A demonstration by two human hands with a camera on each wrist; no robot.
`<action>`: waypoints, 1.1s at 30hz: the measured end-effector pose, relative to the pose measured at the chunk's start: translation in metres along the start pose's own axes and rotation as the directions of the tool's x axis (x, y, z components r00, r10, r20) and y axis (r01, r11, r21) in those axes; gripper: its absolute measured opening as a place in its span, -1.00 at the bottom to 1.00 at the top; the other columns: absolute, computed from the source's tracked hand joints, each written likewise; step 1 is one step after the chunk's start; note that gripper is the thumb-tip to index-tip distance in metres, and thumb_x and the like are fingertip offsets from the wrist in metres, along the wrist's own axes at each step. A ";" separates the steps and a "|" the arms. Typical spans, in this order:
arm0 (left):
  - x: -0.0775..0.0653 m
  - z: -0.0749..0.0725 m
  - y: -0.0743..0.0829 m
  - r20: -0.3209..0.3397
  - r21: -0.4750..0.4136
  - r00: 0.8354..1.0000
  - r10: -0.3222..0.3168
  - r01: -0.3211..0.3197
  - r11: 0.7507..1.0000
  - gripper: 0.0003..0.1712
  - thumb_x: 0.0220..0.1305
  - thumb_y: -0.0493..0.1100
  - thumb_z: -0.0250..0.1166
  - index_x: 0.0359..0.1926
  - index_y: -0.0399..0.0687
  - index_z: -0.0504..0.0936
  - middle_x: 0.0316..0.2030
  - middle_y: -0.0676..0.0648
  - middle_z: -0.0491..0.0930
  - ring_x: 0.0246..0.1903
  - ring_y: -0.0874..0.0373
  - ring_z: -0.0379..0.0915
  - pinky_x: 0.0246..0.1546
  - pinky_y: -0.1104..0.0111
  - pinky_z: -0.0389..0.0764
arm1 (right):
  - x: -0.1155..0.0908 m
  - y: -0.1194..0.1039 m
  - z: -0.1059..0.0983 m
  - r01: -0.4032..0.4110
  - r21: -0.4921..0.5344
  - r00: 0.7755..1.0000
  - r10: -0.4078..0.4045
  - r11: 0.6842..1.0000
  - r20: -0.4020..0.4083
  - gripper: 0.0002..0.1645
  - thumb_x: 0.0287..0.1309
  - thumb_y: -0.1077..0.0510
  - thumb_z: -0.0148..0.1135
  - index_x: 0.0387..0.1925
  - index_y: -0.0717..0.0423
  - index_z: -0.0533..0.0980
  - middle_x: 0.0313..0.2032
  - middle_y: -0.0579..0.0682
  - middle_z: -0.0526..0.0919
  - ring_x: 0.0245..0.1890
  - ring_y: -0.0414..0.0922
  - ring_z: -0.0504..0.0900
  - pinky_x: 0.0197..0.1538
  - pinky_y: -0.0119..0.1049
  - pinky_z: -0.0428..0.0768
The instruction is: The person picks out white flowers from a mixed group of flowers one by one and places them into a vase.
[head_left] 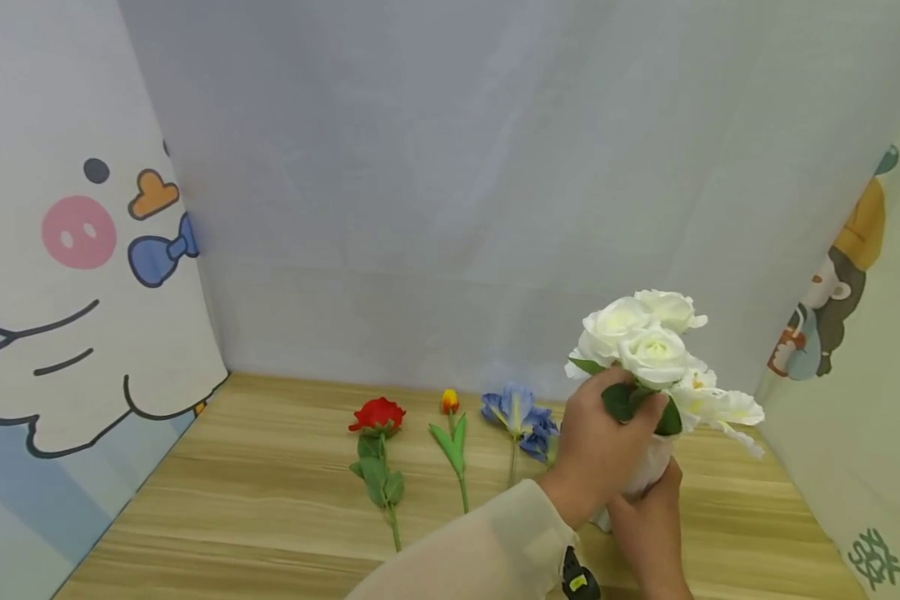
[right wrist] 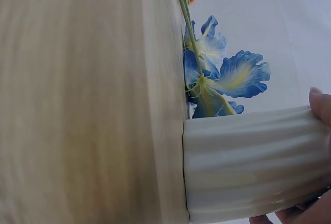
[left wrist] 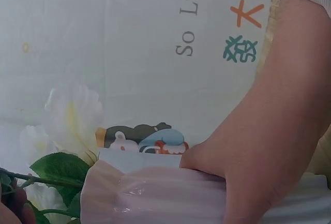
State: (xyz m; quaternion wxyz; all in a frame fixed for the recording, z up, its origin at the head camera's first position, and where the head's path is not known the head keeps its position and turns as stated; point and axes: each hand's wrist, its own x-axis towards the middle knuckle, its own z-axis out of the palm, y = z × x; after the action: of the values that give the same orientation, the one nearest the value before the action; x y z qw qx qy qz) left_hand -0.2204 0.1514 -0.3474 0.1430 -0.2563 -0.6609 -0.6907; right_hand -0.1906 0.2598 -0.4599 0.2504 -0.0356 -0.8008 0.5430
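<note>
A bunch of white roses (head_left: 648, 342) stands over the mouth of a white ribbed vase (head_left: 651, 468). My left hand (head_left: 596, 442) pinches their stems and leaves just above the rim. In the left wrist view a green stem (left wrist: 41, 180) runs toward the vase mouth. My right hand (head_left: 651, 517) grips the vase body lower down, its thumb and fingers wrapped round the side. The right wrist view shows the vase base at the wooden tabletop (right wrist: 93, 100). A white ruffled flower (head_left: 712, 404) leans out to the right of the roses.
On the table to the left lie a red rose (head_left: 378, 414), an orange-yellow tulip (head_left: 450, 402) and blue irises (head_left: 516, 408), the irises close beside the vase. A grey cloth (head_left: 450, 183) hangs behind; printed panels (head_left: 82, 333) stand at both sides.
</note>
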 end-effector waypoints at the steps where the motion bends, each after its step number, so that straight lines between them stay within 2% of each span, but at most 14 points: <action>1: 0.000 0.000 0.000 0.000 0.006 1.000 0.009 -0.009 1.000 -0.84 0.28 0.03 0.23 -0.21 0.12 0.60 -0.22 0.21 0.53 -0.26 0.43 0.48 -0.30 0.55 0.53 | 0.000 0.000 0.000 -0.012 -0.014 1.000 0.012 1.000 -0.004 -0.25 0.00 0.14 0.41 0.19 0.03 0.24 -0.14 -0.04 0.55 -0.23 -0.16 0.58 -0.27 -0.39 0.56; 4: 0.001 -0.001 -0.001 0.001 0.096 0.997 0.074 -0.074 0.993 -0.82 0.29 0.00 0.21 -0.13 0.12 0.61 -0.15 0.22 0.55 -0.15 0.43 0.46 -0.18 0.57 0.49 | 0.000 0.008 0.000 -0.063 -0.074 0.998 0.062 0.995 -0.016 -0.19 0.02 0.10 0.39 0.23 0.01 0.16 -0.12 -0.03 0.50 -0.25 -0.16 0.56 -0.29 -0.37 0.55; 6: 0.003 -0.002 -0.002 0.023 0.207 0.991 0.131 -0.132 0.969 -0.82 0.30 -0.02 0.21 -0.12 0.12 0.61 -0.14 0.22 0.56 -0.10 0.43 0.44 -0.11 0.58 0.45 | 0.000 0.014 0.001 -0.096 -0.118 0.995 0.094 0.988 -0.024 -0.15 0.04 0.04 0.37 0.27 0.01 0.10 -0.09 0.02 0.45 -0.25 -0.14 0.53 -0.31 -0.35 0.54; 7: 0.003 -0.002 -0.003 0.042 0.272 0.987 0.157 -0.163 0.948 -0.83 0.31 -0.02 0.20 -0.12 0.12 0.61 -0.15 0.22 0.57 -0.10 0.43 0.44 -0.10 0.59 0.43 | 0.000 0.018 0.001 -0.106 -0.137 0.994 0.103 0.985 -0.034 -0.12 0.04 0.03 0.37 0.28 0.01 0.07 -0.07 0.02 0.43 -0.25 -0.14 0.52 -0.32 -0.35 0.53; 10: 0.006 -0.003 -0.006 0.116 0.450 0.968 0.221 -0.249 0.858 -0.88 0.33 -0.02 0.17 -0.19 0.13 0.59 -0.25 0.21 0.57 -0.16 0.41 0.45 -0.11 0.61 0.40 | 0.000 0.024 0.002 -0.104 -0.159 0.993 0.095 0.982 -0.063 -0.05 0.02 0.05 0.39 0.31 0.05 0.02 -0.04 0.06 0.39 -0.21 -0.13 0.47 -0.28 -0.39 0.48; 14: 0.009 -0.002 -0.013 0.208 0.569 0.954 0.217 -0.299 0.766 -0.94 0.32 -0.05 0.17 -0.30 0.15 0.54 -0.36 0.23 0.52 -0.28 0.39 0.43 -0.21 0.62 0.40 | -0.001 0.025 0.003 -0.098 -0.160 0.992 0.082 0.982 -0.100 -0.04 -0.01 0.11 0.41 0.30 0.11 0.03 -0.04 0.08 0.39 -0.18 -0.14 0.42 -0.21 -0.46 0.40; 17: 0.008 -0.001 -0.021 0.258 0.620 0.949 0.180 -0.305 0.723 -0.90 0.29 -0.08 0.20 -0.39 0.15 0.49 -0.42 0.24 0.48 -0.35 0.38 0.38 -0.29 0.60 0.38 | -0.002 0.024 0.003 -0.107 -0.159 0.990 0.091 0.981 -0.103 -0.04 0.02 0.10 0.38 0.32 0.11 0.02 -0.02 0.10 0.39 -0.15 -0.12 0.42 -0.20 -0.48 0.38; 19: 0.007 0.001 -0.026 0.285 0.655 0.943 0.173 -0.323 0.683 -0.89 0.28 -0.09 0.21 -0.41 0.14 0.49 -0.43 0.23 0.49 -0.33 0.35 0.38 -0.26 0.58 0.40 | -0.002 0.024 0.003 -0.110 -0.168 0.991 0.096 0.980 -0.090 -0.04 0.05 0.10 0.35 0.34 0.11 -0.01 0.03 0.11 0.36 -0.12 -0.10 0.42 -0.19 -0.47 0.38; 21: 0.007 0.003 -0.030 0.288 0.672 0.942 0.171 -0.326 0.665 -0.88 0.26 -0.09 0.22 -0.43 0.14 0.50 -0.45 0.22 0.50 -0.33 0.33 0.37 -0.26 0.56 0.40 | -0.002 0.024 0.003 -0.098 -0.168 0.994 0.087 0.981 -0.071 -0.06 0.06 0.11 0.34 0.34 0.11 -0.01 0.06 0.11 0.34 -0.10 -0.10 0.43 -0.19 -0.45 0.41; 23: 0.006 0.006 -0.032 0.274 0.681 0.943 0.186 -0.327 0.655 -0.87 0.24 -0.09 0.23 -0.46 0.15 0.52 -0.45 0.22 0.53 -0.30 0.30 0.39 -0.20 0.51 0.42 | 0.000 0.023 0.003 -0.075 -0.168 0.996 0.067 0.983 -0.054 -0.07 0.06 0.12 0.35 0.34 0.09 0.01 0.09 0.09 0.31 -0.10 -0.14 0.44 -0.20 -0.45 0.42; 28: 0.004 0.010 -0.035 0.223 0.643 0.949 0.222 -0.315 0.698 -0.77 0.15 -0.13 0.23 -0.63 0.17 0.47 -0.50 0.25 0.56 -0.30 0.29 0.41 -0.11 0.45 0.39 | 0.006 0.007 0.002 0.057 -0.081 0.998 -0.058 0.995 -0.010 -0.38 0.03 0.25 0.35 0.14 0.06 0.34 -0.10 -0.04 0.54 -0.20 -0.20 0.56 -0.22 -0.46 0.52; 30: 0.003 0.010 -0.037 0.212 0.627 0.948 0.237 -0.318 0.711 -0.80 0.13 -0.14 0.22 -0.61 0.17 0.52 -0.47 0.25 0.58 -0.29 0.31 0.42 -0.05 0.48 0.35 | 0.008 -0.001 0.002 0.097 -0.055 0.995 -0.098 0.994 -0.006 -0.50 0.01 0.31 0.35 0.02 0.08 0.43 -0.21 -0.08 0.60 -0.23 -0.19 0.59 -0.21 -0.44 0.54; 33: 0.003 0.010 -0.039 0.191 0.610 0.951 0.243 -0.309 0.730 -0.91 0.14 -0.12 0.24 -0.47 0.16 0.63 -0.41 0.26 0.59 -0.28 0.33 0.41 -0.01 0.50 0.31 | 0.006 0.000 0.001 0.078 -0.088 0.996 -0.081 0.993 -0.035 -0.39 -0.03 0.33 0.36 0.08 0.10 0.36 -0.21 -0.08 0.55 -0.26 -0.22 0.56 -0.25 -0.47 0.51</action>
State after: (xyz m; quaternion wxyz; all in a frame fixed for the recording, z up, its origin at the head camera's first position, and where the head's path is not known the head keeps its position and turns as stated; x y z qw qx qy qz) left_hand -0.2419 0.1646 -0.3788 0.2895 -0.3218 -0.8149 -0.3854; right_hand -0.1960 0.2606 -0.4581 0.2852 -0.0251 -0.8195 0.4965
